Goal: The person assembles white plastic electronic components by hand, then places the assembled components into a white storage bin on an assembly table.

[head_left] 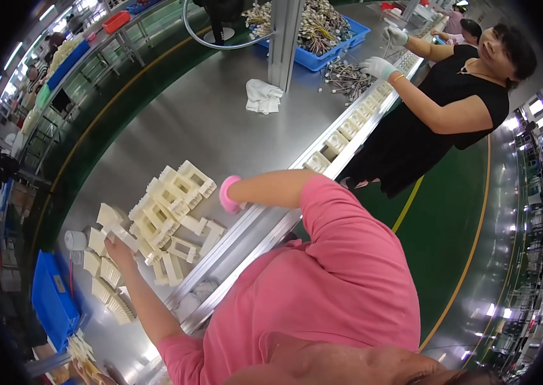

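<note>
One white cloth (263, 96); two blue bins (53, 301); two gloved co-worker hands (377, 66); many cream plastic frames (169, 205).

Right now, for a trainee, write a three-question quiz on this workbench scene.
1. True or false: the left hand is at the cream plastic frames piled on the steel table.
2. Which colour is the bin of wired parts by the metal post? A red, B blue, C yellow.
3. What lies on the table beside the post's base?

Key: 1 true. 2 B. 3 a crumpled white cloth.
</note>
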A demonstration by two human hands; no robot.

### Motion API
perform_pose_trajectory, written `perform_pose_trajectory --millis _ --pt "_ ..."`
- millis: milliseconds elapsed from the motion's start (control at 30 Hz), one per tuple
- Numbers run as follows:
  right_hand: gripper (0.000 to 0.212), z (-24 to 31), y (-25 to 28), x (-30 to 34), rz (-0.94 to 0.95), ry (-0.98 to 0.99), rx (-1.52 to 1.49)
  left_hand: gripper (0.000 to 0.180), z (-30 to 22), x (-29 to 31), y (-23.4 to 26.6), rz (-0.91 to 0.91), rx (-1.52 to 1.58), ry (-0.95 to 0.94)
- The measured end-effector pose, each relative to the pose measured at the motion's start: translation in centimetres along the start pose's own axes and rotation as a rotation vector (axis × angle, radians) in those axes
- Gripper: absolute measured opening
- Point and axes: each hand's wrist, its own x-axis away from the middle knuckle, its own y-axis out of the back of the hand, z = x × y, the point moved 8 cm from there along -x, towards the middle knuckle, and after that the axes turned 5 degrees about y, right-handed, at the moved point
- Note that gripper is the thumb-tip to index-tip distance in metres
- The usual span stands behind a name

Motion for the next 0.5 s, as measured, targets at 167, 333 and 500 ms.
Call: perform_pose_trajectory --millis 167,333,500 --pt "0.031 -11.4 -3.8 -4.7 -0.194 -0.286 -0.105 0.032 -2.2 3.4 -5.8 0.237 0.262 0.069" --pt "0.025 -11.2 -1.1 0.7 -0.435 -0.622 -0.408 0.023 -2.0 8.3 -12.5 0.369 0.601 0.319" --pt "0.019 -8.7 1.2 2.6 -0.54 -0.578 -0.103 0.018 0.7 12.3 -17.8 0.549 0.655 0.526"
